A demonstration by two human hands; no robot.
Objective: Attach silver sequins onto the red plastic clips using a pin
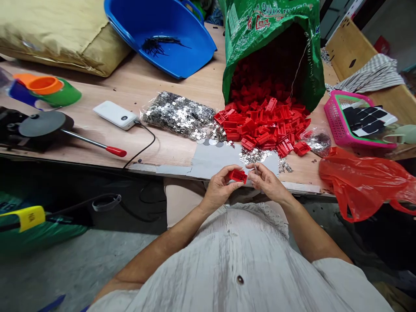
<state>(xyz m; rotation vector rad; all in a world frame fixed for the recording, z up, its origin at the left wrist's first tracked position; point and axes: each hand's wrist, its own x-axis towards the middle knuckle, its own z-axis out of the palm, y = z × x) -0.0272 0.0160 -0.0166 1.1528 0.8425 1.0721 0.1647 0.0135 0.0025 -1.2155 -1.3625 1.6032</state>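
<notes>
My left hand is closed round a small red plastic part, held just off the table's front edge. My right hand pinches a small thin metal piece against that part's right side. Just beyond my hands lies a heap of the same red plastic parts, spilling from a tipped green sack. Small silvery metal pieces lie scattered between the heap and my hands, and more fill a clear bag to the left.
A blue tub stands at the back, a white power bank with cable and a black hand press with a red-tipped lever on the left. A pink basket and red plastic bag sit right.
</notes>
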